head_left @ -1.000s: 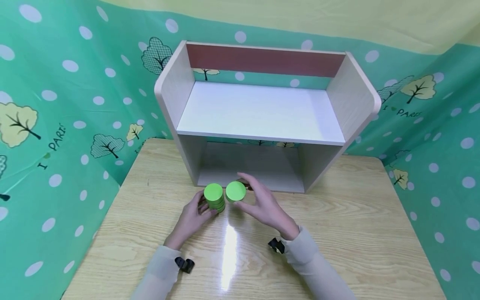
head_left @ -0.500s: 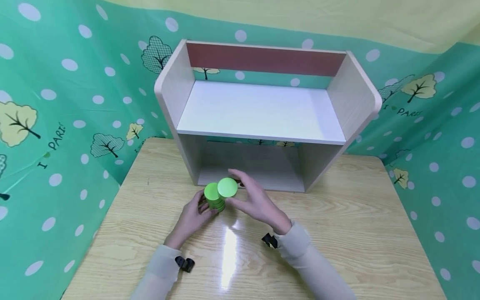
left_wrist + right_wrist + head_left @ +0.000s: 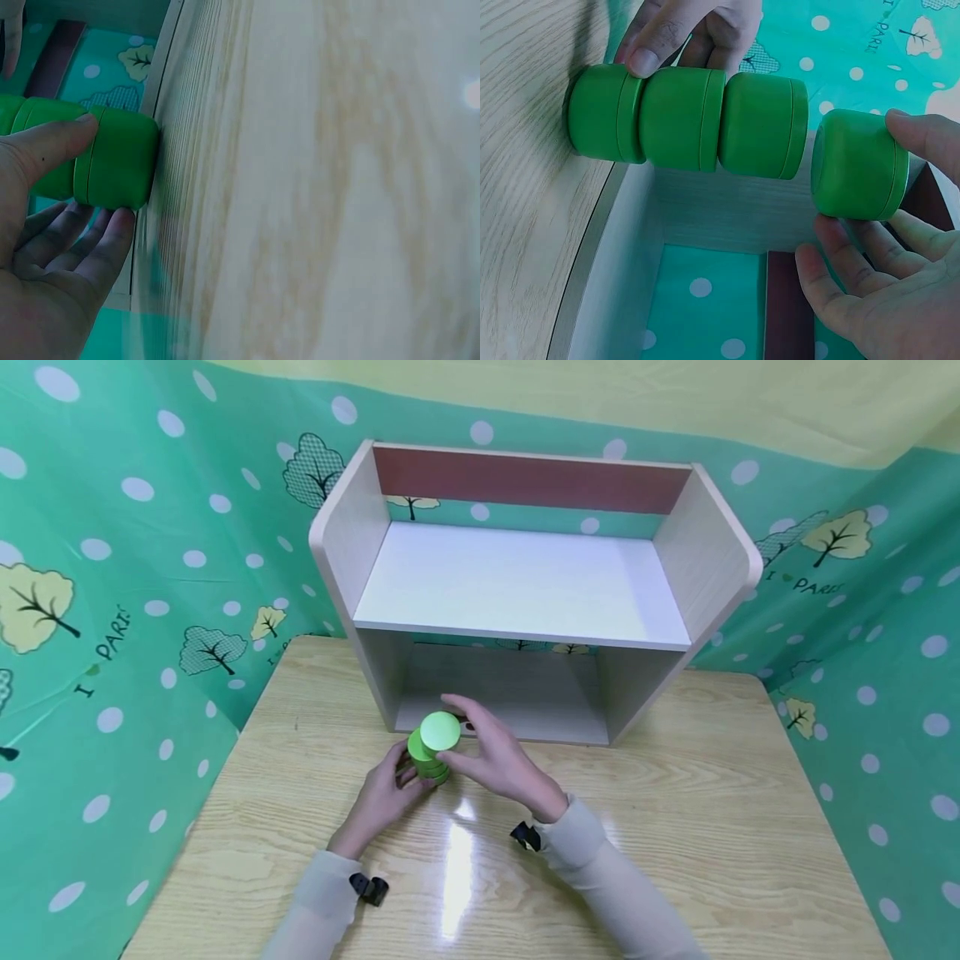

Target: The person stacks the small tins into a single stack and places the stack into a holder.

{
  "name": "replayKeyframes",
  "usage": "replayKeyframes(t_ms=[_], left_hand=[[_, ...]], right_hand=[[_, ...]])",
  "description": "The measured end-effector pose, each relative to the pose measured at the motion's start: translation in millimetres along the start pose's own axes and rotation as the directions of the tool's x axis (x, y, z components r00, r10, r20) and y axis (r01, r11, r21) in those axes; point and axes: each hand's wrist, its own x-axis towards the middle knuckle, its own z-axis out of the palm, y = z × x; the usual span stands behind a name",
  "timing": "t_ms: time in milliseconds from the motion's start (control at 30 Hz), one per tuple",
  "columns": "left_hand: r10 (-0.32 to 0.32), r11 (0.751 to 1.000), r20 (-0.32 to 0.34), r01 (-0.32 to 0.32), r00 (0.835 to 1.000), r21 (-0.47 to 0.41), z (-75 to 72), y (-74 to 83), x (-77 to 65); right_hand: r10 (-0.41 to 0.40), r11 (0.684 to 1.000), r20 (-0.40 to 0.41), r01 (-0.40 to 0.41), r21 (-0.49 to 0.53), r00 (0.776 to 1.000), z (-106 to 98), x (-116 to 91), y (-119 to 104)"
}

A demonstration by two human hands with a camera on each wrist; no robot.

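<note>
Three small green lidded jars stand stacked on the table: a bottom jar [image 3: 596,112], a middle jar [image 3: 676,120] and a top jar [image 3: 759,124]. My left hand [image 3: 384,795] holds the lower part of this stack, thumb on one side and fingers on the other. A fourth green jar [image 3: 859,165] is pinched between the thumb and fingers of my right hand [image 3: 498,764]. It hangs just above the top jar, with a narrow gap between them in the right wrist view. From the head view its lid partly covers the stack.
Behind the hands stands a two-level shelf unit [image 3: 521,581] with a dark red back strip [image 3: 532,481]. The stack is close to the front edge of its lower board [image 3: 510,689]. Wood-grain table [image 3: 720,827] surrounds the hands. Patterned green cloth [image 3: 112,710] hangs around.
My right hand has carried its jar leftward and slightly away from me, from beside the stack to over it. The left hand and the stack have stayed in place.
</note>
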Motion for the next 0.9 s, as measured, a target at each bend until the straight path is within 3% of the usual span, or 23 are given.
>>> replayKeyframes(t_ms=[900], left_hand=[[-0.031,0.999,-0.012,0.031,0.999,0.016,1.5,-0.7,0.6]], right_hand=[[-0.023,1.000,0.037,0.022,0.020,0.999,15.2,12.8,1.7]])
